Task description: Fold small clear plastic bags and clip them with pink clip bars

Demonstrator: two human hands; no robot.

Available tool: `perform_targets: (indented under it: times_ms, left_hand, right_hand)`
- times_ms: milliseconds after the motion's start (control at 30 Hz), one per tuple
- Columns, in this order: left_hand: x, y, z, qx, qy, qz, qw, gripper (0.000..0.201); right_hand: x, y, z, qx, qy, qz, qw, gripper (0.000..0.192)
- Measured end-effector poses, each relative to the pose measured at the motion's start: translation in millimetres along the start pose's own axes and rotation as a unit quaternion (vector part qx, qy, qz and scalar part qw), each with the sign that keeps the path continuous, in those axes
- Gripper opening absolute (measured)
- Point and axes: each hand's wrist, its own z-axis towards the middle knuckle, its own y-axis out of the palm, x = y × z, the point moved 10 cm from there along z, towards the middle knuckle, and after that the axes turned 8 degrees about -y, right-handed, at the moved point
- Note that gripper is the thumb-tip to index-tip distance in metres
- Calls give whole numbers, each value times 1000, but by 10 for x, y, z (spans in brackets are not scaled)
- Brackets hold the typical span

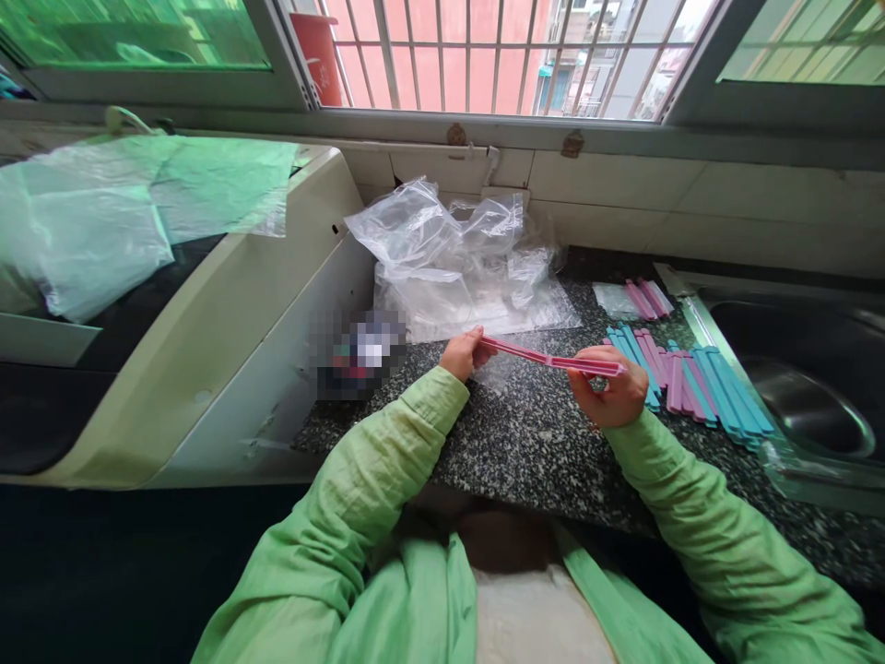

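Speckled worktop (525, 452) as landmark: at its back lie crumpled clear bags (456, 263), at its right edge a heap of blue and pink strips (691, 383), apparently waiting. Above its middle, left hand (462, 353) and right hand (608, 392) pinch one pink strip (553, 359) by its ends, fingers closed. Whether a clear bag hangs from it is unclear; a blurred patch hides something left.

**Pink, blue and speckled black**

We see a pink strip (549, 358) held across a black countertop (525, 443) flecked with white. Beside it lies a pile of strips (691, 383), blue mixed with pink. Our sleeves (387, 452) are light green. The crumpled plastic bags (463, 258) are clear, the window glass (131, 32) tinted green.
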Motion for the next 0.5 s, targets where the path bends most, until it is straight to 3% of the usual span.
perform_targets:
  times_ms: [500]
  left_hand:
    - [-14, -70, 38, 16, -1, -50, 999, 51]
  right_hand:
    - [50, -27, -7, 15, 26, 44, 999, 21]
